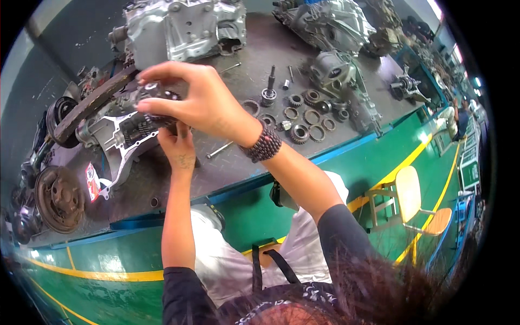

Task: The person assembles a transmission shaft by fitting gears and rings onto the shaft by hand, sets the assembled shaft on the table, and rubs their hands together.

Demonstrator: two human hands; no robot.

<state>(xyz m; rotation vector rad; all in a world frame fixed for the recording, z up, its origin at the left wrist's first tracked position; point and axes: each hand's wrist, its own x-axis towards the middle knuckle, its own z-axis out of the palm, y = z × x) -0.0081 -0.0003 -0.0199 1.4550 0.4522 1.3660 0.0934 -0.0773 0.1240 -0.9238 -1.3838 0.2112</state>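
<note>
My right hand (pixel 203 100) reaches over the open housing, thumb and fingers curved around a dark toothed gear part (pixel 172 96) with a bright metal end. Below it, my left hand (pixel 177 147) is closed, its fingertips up against the same parts; what lies between them is hidden. Beneath and left of both hands lies a silver gearbox housing (pixel 116 135), its flat rim facing up and dark gears (pixel 136 130) inside. A long wooden bar (pixel 95 100) lies slanted along the housing's far side.
Several bearings and rings (pixel 311 116) lie right of my hands, near an upright splined shaft (pixel 269 89). Large silver casings (pixel 184 30) stand at the back. A rusty drum (pixel 59 199) sits at the left, a long bolt (pixel 219 150) near the bench edge. A chair (pixel 407 197) stands on the green floor.
</note>
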